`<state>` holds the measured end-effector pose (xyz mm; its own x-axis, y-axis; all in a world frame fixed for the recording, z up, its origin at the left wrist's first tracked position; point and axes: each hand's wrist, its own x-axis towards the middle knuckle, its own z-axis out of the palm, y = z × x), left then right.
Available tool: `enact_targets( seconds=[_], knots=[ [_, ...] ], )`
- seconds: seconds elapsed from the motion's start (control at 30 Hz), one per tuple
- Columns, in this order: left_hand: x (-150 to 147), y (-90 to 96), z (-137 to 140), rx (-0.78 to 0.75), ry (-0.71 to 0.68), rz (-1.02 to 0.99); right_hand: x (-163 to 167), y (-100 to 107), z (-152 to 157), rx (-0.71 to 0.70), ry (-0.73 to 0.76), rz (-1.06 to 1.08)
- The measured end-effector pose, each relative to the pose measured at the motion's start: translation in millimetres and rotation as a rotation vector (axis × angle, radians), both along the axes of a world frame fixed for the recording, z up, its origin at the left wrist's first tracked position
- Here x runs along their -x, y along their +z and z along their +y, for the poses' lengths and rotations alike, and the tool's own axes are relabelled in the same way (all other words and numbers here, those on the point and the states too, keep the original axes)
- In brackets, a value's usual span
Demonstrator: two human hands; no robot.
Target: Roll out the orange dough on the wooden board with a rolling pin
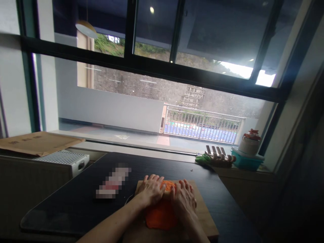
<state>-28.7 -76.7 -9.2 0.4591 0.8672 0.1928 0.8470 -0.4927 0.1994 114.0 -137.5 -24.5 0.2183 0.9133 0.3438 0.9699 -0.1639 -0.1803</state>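
Note:
An orange sheet of dough or clay (pixel 162 214) lies flattened on a wooden board (pixel 206 216). Across it runs a pale wooden rolling pin (pixel 167 194), mostly covered by my hands; a short piece shows between them. My left hand (pixel 152 189) is closed over the pin's left part, fingers pointing away from me. Over the right part, my right hand (pixel 184 196) is closed in the same way, its thumb toward the middle. More of the orange material shows beyond the pin, between my thumbs.
The board rests on a dark table (pixel 76 206). A blurred-out flat item (pixel 112 184) lies to the left. Along the window sill stand a teal box (pixel 248 161) with a pot on it, a wooden rack (pixel 220 157) and a green object (pixel 202 159). A brown envelope (pixel 40 143) lies far left.

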Motion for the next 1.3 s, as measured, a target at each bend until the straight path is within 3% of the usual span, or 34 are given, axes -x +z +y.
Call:
enact_targets(
  seconds=[0.37, 0.57, 0.77, 0.93, 1.07, 1.3],
  knots=[
    [-28, 6.0, 62, 0.084, 0.121, 0.007, -22, 21, 61, 0.136, -0.072, 0.129],
    [-22, 4.1, 49, 0.076, 0.072, 0.051, -13, 19, 44, 0.088, -0.057, 0.085],
    [-3, 6.2, 5, 0.025, 0.024, 0.069, 2, 9, 4, 0.031, -0.035, 0.02],
    [10, 15.1, -24, 0.082, 0.011, 0.088, 9, 4, -17, -0.024, -0.015, 0.023],
    [5, 16.1, -15, 0.074, 0.016, 0.085, 6, 4, -5, -0.001, -0.019, 0.039],
    [-13, 6.2, 36, 0.069, 0.056, 0.072, -9, 15, 41, 0.06, -0.049, 0.111]
  ],
)
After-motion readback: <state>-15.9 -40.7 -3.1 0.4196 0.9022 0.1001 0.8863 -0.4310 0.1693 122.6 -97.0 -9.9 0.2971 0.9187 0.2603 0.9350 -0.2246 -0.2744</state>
